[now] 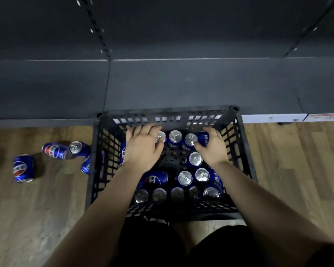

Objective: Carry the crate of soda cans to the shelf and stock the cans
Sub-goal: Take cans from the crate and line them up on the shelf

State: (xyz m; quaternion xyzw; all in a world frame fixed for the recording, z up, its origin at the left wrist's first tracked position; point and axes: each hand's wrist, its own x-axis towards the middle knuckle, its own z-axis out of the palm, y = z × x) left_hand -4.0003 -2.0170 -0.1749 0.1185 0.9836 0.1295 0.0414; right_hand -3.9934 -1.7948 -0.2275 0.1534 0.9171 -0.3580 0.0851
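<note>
A black plastic crate (245,151) stands on the wood floor against the front edge of a dark shelf (181,83). Inside it are several blue soda cans (185,178), most upright, a few lying on their sides. Both my arms reach down into the crate's far end. My left hand (142,146) hovers palm down over the far-left cans, fingers spread, its thumb beside an upright can (161,137). My right hand (213,147) curls thumb and fingers round a blue can (203,138) in the far-right corner.
Several loose soda cans (23,168) lie on the floor left of the crate. A white box edge (274,118) runs along the shelf base at right. My knees in dark shorts (152,245) are just behind the crate.
</note>
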